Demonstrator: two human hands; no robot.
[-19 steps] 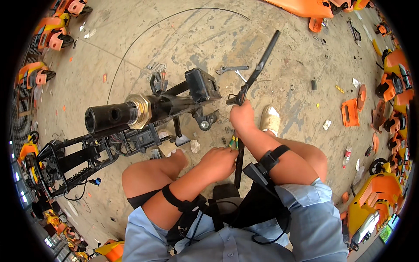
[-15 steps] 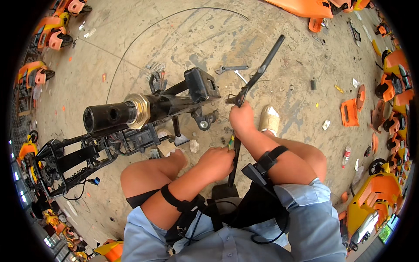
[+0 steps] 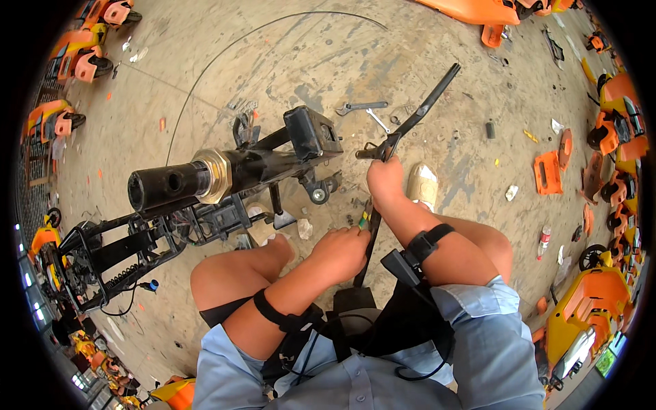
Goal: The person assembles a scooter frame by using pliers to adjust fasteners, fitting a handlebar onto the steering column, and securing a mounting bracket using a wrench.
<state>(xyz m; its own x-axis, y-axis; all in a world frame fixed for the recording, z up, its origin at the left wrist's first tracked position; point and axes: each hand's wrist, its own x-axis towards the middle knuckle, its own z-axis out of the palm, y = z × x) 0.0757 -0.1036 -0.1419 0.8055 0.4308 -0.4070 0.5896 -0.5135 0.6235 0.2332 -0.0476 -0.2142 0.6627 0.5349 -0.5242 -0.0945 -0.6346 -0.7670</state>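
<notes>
The right hand (image 3: pixel 386 179) clamps the black bar (image 3: pixel 413 121) right of centre; the bar's top has swung toward the frame's upper right, suggesting it is being turned. Lower, the left hand (image 3: pixel 340 249) curls beside it, hold unclear.

No lettering, number or sign can be read; the red label on the clear bottle (image 3: pixel 544 243) is too small to make out; any marking on the adjustable wrench (image 3: pixel 362 107) is likewise too small to tell
</notes>
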